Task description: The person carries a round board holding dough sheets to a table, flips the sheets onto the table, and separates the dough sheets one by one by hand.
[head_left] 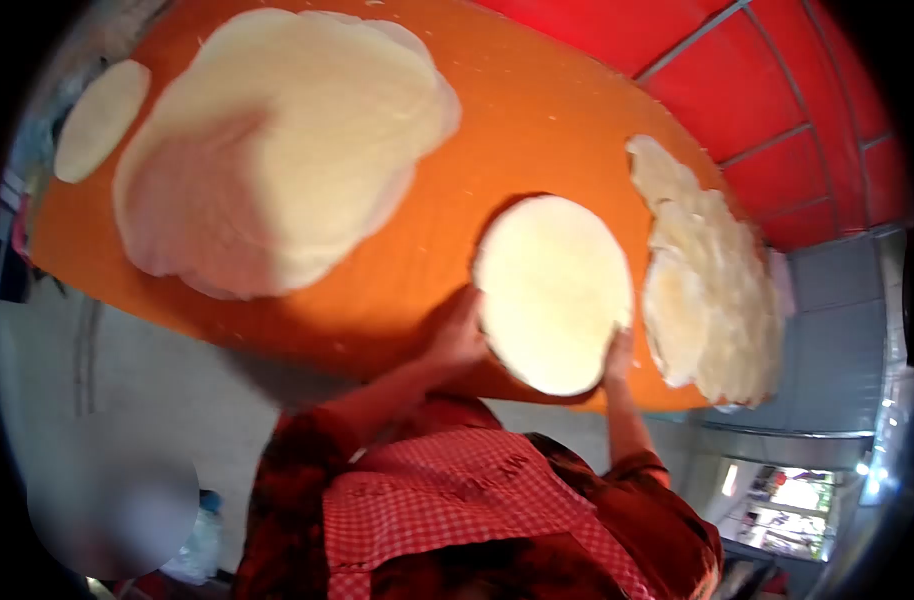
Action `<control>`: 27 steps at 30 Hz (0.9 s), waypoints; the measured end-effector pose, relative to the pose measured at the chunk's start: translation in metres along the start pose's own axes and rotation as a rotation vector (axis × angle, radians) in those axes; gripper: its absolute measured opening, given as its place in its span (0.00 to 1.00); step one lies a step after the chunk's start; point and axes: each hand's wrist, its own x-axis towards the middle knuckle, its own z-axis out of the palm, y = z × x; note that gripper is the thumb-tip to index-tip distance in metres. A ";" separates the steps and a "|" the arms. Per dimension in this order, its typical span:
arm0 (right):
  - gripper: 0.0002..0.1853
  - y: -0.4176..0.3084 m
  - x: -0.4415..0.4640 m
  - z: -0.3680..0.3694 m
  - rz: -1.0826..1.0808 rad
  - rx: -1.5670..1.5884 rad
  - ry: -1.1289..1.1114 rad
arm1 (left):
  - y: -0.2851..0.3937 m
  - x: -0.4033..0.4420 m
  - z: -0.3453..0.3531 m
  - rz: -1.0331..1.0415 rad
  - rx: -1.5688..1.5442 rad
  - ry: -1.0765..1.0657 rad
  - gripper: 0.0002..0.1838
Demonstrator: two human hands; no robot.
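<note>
A pale round sheet of dough (554, 295) is near the front edge of the orange table (517, 110), between my two hands. My left hand (461, 335) grips its left rim, with the fingertips partly hidden at the edge. At its lower right rim, my right hand (618, 358) holds on with the fingers curled against the side. A dark shadow shows along the upper left of the round, so it seems slightly raised; whether something stiff lies beneath it I cannot tell.
Wide, thin dough sheets (307, 130) lie overlapped on the table's left. Cooked-looking flatbreads (717, 290) are piled at the right end. An oval dough piece (102, 120) sits at the far left edge. Red panels (767, 110) border the far side. A clear plastic bottle (202, 540) stands lower left.
</note>
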 end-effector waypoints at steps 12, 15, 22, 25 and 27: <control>0.21 -0.277 0.071 -0.009 -0.060 0.508 0.038 | 0.001 0.012 -0.225 -0.179 -0.483 0.322 0.15; 0.19 -0.434 0.054 0.076 -0.389 0.720 -0.224 | -0.001 0.017 -0.315 -0.282 -0.559 0.722 0.13; 0.24 -0.717 -0.001 0.240 -1.107 0.244 -0.284 | -0.039 0.014 -0.448 -0.363 -0.809 0.841 0.18; 0.28 -0.764 -0.001 0.307 -1.204 0.081 -0.216 | -0.056 0.009 -0.475 -0.419 -0.879 0.702 0.18; 0.27 -0.778 0.011 0.330 -1.289 0.125 -0.318 | -0.062 0.006 -0.490 -0.414 -0.907 0.588 0.18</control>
